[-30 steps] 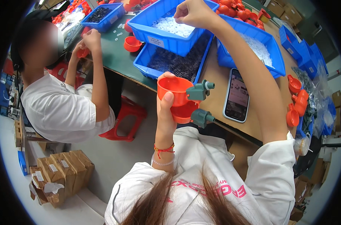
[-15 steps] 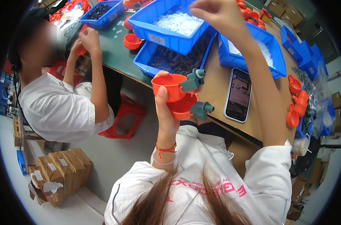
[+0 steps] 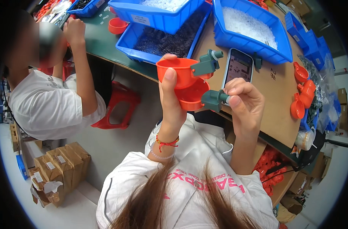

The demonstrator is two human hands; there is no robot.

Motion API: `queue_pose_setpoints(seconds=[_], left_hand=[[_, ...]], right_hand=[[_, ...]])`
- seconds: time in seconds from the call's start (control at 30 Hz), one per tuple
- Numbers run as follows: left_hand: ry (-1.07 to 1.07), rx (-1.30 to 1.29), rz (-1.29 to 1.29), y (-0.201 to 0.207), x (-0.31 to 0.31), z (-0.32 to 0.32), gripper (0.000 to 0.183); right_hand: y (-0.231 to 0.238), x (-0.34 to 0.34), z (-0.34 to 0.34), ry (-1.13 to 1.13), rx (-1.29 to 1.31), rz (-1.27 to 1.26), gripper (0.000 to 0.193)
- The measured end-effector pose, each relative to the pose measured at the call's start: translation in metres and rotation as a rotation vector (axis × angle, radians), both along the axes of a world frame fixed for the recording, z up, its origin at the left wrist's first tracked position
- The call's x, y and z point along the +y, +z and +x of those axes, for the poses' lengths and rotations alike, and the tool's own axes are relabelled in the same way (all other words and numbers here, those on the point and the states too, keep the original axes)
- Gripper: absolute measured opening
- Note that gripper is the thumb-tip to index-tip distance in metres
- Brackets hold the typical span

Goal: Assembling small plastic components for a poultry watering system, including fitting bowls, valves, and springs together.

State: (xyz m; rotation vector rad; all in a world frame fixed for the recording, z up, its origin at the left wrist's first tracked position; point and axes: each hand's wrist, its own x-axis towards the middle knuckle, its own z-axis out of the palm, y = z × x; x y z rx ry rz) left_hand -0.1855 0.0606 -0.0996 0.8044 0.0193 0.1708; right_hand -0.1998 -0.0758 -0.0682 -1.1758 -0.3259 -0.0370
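My left hand [image 3: 169,97] is closed around two stacked red plastic cups, the upper cup [image 3: 177,72] above the lower cup [image 3: 193,94]. Each cup has a dark green fitting on its right side: an upper fitting [image 3: 205,65] with a pale tip, and a lower fitting [image 3: 212,100]. Thumb and fingers of my right hand [image 3: 248,108] pinch a small white ring [image 3: 227,100] at the spout end of the lower fitting. Whether the ring sits fully on the spout, I cannot tell.
Beyond my hands stand blue bins: one of dark rings [image 3: 162,42], one of white pieces [image 3: 250,28], and a stacked bin [image 3: 143,17]. A phone [image 3: 239,66] lies behind my right hand. Red cups [image 3: 305,99] lie rightward. A co-worker [image 3: 55,103] sits at left.
My right hand has come down from the bin of white rings to the lower green fitting, now pinching a white ring. My left hand still holds both cups. The view has shifted.
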Motion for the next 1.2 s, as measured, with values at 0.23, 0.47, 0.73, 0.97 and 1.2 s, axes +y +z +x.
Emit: queue_pose_setpoints(seconds=[0.23, 0.47, 0.73, 0.97, 1.2], left_hand=[[-0.005, -0.013, 0.023, 0.001, -0.007, 0.0, 0.047], [0.032, -0.075, 0.153, -0.007, -0.009, -0.001, 0.049], [0.082, -0.139, 0.178, 0.004, -0.014, -0.007, 0.052], [0.08, -0.146, 0.185, 0.007, -0.009, -0.007, 0.057], [0.119, -0.19, 0.378, 0.0, -0.001, -0.006, 0.057]], right_hand=[[-0.017, -0.001, -0.002, -0.35, -0.354, -0.221, 0.014], [-0.007, -0.008, -0.007, -0.487, -0.523, -0.586, 0.017], [-0.017, -0.026, -0.009, 0.079, -0.011, 0.015, 0.031], [-0.017, -0.015, -0.016, -0.084, 0.053, 0.158, 0.03], [-0.016, -0.017, -0.018, -0.154, -0.128, -0.124, 0.018]])
